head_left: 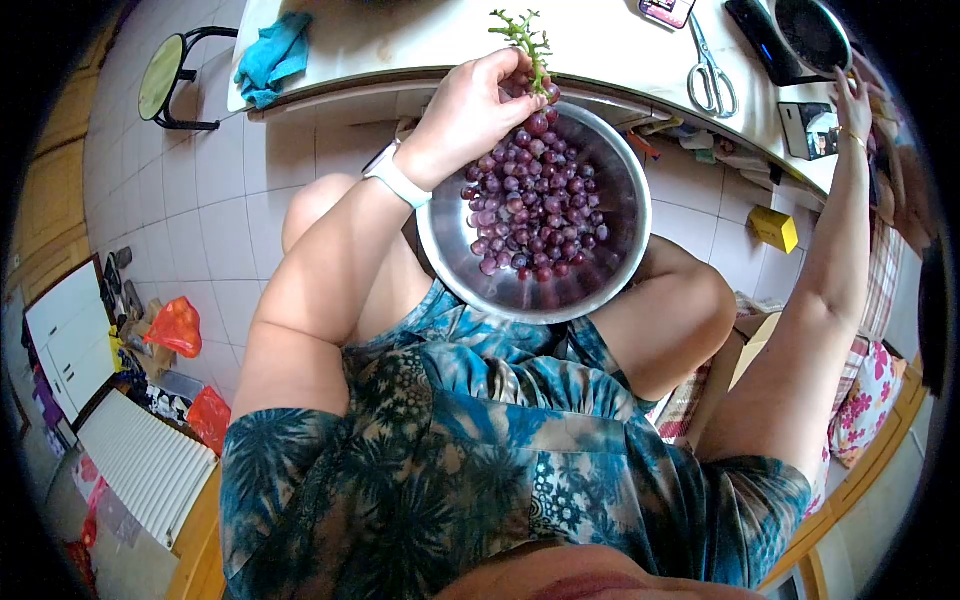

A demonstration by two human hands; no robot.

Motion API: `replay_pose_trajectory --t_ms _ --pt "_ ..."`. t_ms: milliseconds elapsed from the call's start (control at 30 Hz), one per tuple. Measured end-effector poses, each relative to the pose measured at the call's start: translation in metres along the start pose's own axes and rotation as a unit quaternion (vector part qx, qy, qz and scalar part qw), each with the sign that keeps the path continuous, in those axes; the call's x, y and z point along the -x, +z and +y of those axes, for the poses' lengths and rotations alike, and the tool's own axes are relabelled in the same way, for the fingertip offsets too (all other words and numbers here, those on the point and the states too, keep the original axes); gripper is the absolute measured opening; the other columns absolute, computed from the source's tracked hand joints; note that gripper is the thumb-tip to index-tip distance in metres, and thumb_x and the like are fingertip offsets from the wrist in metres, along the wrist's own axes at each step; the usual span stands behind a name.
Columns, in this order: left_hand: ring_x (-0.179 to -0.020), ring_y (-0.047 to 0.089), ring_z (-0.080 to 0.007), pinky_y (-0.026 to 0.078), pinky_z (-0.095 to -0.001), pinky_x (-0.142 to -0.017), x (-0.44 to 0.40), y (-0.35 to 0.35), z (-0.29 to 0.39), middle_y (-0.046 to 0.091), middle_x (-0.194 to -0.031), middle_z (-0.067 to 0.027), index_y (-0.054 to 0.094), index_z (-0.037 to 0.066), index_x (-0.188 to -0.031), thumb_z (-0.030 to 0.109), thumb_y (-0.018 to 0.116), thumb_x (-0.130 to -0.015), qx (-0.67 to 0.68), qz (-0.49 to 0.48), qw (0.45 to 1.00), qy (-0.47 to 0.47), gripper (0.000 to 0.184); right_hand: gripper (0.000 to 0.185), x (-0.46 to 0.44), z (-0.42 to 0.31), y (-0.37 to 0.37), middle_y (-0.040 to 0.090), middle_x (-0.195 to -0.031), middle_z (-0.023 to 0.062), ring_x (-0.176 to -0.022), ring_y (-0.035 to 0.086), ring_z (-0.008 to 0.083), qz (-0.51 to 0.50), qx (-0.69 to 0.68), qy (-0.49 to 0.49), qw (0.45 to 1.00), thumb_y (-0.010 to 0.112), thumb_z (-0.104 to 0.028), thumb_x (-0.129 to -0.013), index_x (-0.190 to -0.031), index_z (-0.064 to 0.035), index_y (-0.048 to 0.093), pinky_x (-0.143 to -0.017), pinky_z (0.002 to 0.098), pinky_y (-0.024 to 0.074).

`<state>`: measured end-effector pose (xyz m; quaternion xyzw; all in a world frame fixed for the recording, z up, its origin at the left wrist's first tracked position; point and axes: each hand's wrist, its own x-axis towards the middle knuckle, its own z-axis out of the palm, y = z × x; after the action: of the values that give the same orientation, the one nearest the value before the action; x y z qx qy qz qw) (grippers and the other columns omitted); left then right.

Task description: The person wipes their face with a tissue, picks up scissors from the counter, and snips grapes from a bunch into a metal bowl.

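Note:
My left hand (480, 110) pinches a green grape stem (526, 48) with bare branches standing up and a few grapes hanging at its lower end. Just below it, a steel bowl (632, 222) rests on my lap, holding many loose purple grapes (530, 205). Out at the far right, my right hand (852, 108) has its fingers stretched out by the edge of a round dark object with a light rim (812, 38) on the table. Whether the fingertips touch that object I cannot tell. My left wrist wears a white watch band.
The white table (400, 40) carries a teal cloth (275, 58), scissors (711, 80), a phone (667, 10) and a photo-like card (808, 130). A stool (165, 78) stands left. A yellow box (772, 229) lies below the table; red bags (175, 326) sit on the floor.

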<state>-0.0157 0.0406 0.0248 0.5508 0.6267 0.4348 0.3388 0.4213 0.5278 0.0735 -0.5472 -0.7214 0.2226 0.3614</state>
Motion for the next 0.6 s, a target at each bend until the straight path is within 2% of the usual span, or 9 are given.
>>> replay_pose_trajectory --t_ms 67,133,233,300,333,400,600 --pt "-0.087 0.063 -0.0057 0.051 -0.0223 -0.074 0.000 0.002 -0.004 0.070 -0.099 -0.0027 0.066 0.000 -0.109 0.006 0.070 -0.093 0.038 0.000 0.999 0.004 0.017 0.065 -0.016 0.020 -0.005 0.070 -0.121 0.0123 -0.102 0.067 0.0143 0.008 0.100 -0.025 0.995 0.072 -0.049 -0.089 -0.134 -0.0023 0.061 -0.084 0.0298 0.0539" --pt "-0.087 0.064 -0.0055 0.052 -0.0223 -0.074 0.002 0.000 0.006 0.070 -0.099 -0.0028 0.066 0.000 -0.109 0.006 0.070 -0.093 0.031 -0.004 1.000 -0.002 0.018 0.065 -0.026 0.029 -0.004 0.070 -0.119 0.0124 -0.099 0.066 0.0178 0.036 0.230 -0.085 0.969 0.071 -0.049 -0.089 -0.132 -0.0022 0.062 -0.087 0.0329 0.0515" --pt "-0.085 0.065 -0.0053 0.052 -0.0221 -0.073 0.001 -0.001 0.008 0.070 -0.100 -0.0027 0.066 0.000 -0.110 0.006 0.070 -0.093 0.036 -0.007 0.999 -0.002 0.018 0.057 -0.024 0.025 0.004 0.067 -0.116 0.0116 -0.100 0.066 0.0200 -0.028 0.108 -0.016 0.994 0.075 -0.035 -0.089 -0.131 0.0011 0.060 -0.088 0.0374 0.0570" --pt "-0.084 0.065 -0.0052 0.052 -0.0218 -0.073 0.001 0.000 0.006 0.070 -0.101 -0.0026 0.066 0.001 -0.110 0.006 0.070 -0.093 0.048 -0.007 0.999 0.002 0.018 0.055 -0.019 0.021 0.014 0.067 -0.116 0.0118 -0.100 0.066 0.0203 0.005 0.024 0.083 0.996 0.076 -0.030 -0.089 -0.132 0.0006 0.059 -0.088 0.0388 0.0595" --pt "-0.082 0.064 -0.0053 0.052 -0.0216 -0.072 0.001 0.000 0.006 0.069 -0.100 -0.0023 0.066 0.001 -0.109 0.007 0.070 -0.093 0.049 -0.007 0.999 0.000 0.017 0.054 -0.019 0.024 0.019 0.066 -0.116 0.0120 -0.101 0.066 0.0208 -0.002 -0.071 0.078 0.994 0.077 -0.027 -0.089 -0.133 -0.0008 0.057 -0.087 0.0395 0.0614" --pt "-0.081 0.064 -0.0054 0.051 -0.0214 -0.072 0.000 0.000 0.006 0.069 -0.100 -0.0020 0.066 0.001 -0.109 0.007 0.070 -0.093 0.050 -0.006 0.999 -0.001 0.017 0.054 -0.017 0.023 0.022 0.065 -0.117 0.0123 -0.102 0.066 0.0213 -0.011 -0.165 0.072 0.984 0.077 -0.023 -0.089 -0.134 -0.0021 0.056 -0.086 0.0402 0.0633" --pt "-0.083 0.062 -0.0050 0.051 -0.0217 -0.073 0.001 0.000 0.003 0.068 -0.098 -0.0014 0.066 0.001 -0.109 0.008 0.071 -0.093 0.025 0.002 1.000 0.003 0.017 0.053 -0.012 0.019 0.012 0.062 -0.125 0.0136 -0.109 0.065 0.0234 -0.038 -0.205 0.095 0.973 0.074 -0.018 -0.091 -0.137 -0.0013 0.053 -0.087 0.0373 0.0627"
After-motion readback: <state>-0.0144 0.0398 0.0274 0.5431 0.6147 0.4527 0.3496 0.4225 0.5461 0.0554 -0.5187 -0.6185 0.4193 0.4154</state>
